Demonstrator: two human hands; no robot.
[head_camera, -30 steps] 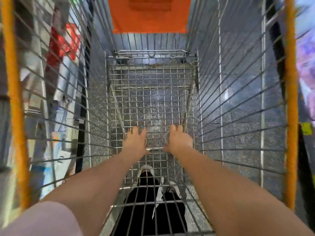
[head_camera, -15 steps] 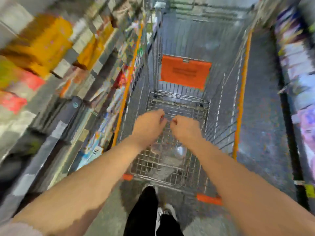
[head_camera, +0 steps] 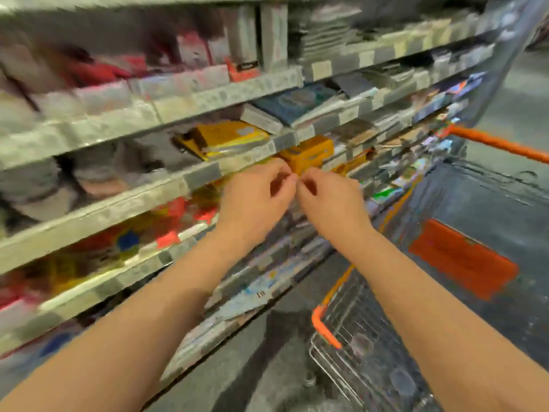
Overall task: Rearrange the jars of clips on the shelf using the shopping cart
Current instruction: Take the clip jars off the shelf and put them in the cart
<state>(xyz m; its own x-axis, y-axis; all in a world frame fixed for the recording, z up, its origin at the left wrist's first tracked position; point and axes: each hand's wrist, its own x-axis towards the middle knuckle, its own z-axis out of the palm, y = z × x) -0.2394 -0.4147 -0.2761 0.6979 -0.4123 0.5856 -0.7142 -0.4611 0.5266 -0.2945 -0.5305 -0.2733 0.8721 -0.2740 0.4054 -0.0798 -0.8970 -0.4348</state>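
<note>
Head view: left hand (head_camera: pixel 255 200) and right hand (head_camera: pixel 334 205) curled, touching each other; grasp unclear.

The cart (head_camera: pixel 323 324) is orange-trimmed, the box (head_camera: pixel 309 153) yellow

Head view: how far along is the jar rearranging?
Done: nothing provable; the shelves are too blurred to pick out jars. In hand: left hand and right hand nearly touch before a shelf edge, fingers curled; any held item is indistinguishable. To do: two round blurred shapes, possibly jars, sit in the shopping cart, so shelving likely remains.
</note>
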